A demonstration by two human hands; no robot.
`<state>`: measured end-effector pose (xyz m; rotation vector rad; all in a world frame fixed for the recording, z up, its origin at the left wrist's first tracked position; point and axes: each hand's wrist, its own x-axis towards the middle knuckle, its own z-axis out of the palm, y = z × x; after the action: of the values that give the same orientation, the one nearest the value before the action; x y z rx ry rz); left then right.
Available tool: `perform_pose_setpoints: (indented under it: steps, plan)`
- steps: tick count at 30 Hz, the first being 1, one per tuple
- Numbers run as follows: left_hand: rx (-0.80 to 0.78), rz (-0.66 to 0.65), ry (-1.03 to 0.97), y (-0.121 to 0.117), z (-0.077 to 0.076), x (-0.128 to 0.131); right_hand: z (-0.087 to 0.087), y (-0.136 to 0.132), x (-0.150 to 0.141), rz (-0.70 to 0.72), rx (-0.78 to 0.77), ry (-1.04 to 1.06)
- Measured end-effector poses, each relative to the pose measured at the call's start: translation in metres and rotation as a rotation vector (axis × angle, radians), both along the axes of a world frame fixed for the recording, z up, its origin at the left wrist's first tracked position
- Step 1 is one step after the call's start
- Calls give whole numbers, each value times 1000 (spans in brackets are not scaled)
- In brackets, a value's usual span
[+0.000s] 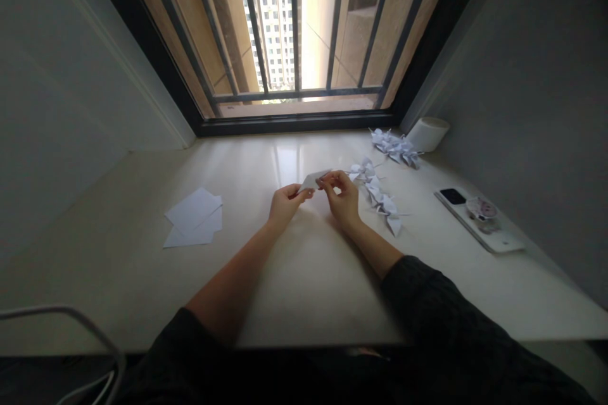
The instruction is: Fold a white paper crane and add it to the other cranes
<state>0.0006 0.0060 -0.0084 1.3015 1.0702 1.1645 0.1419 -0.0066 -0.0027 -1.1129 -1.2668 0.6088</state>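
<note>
Both my hands hold one small folded piece of white paper a little above the pale desk. My left hand pinches its left lower corner. My right hand pinches its right end with the fingertips curled. The paper sits between the two hands, tilted up to the right. Just right of my right hand lie a few folded white paper cranes.
A loose stack of white paper sheets lies at the left. More folded cranes and a white roll sit by the window. A white phone with a grip lies at the right. A chair rail shows bottom left.
</note>
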Motion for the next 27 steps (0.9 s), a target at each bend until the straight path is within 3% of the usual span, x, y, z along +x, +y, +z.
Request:
perform_pose_setpoints:
  steps: [3, 12, 18, 22, 27]
  plan:
    - [35, -8, -2, 1, 0, 0, 0, -1, 3, -4, 49, -108]
    - [32, -5, -24, -3, 8, 2, -3, 1, 4, 183, 95, -365]
    - [-36, 67, -99, -1, 4, -1, -2, 1, 4, 157, 53, -270]
    - [-51, 105, -197, 0, 4, -1, -1, 0, 3, 166, 74, -313]
    - [-54, 100, -161, 0, 5, -1, 1, -2, 2, 141, 36, -282]
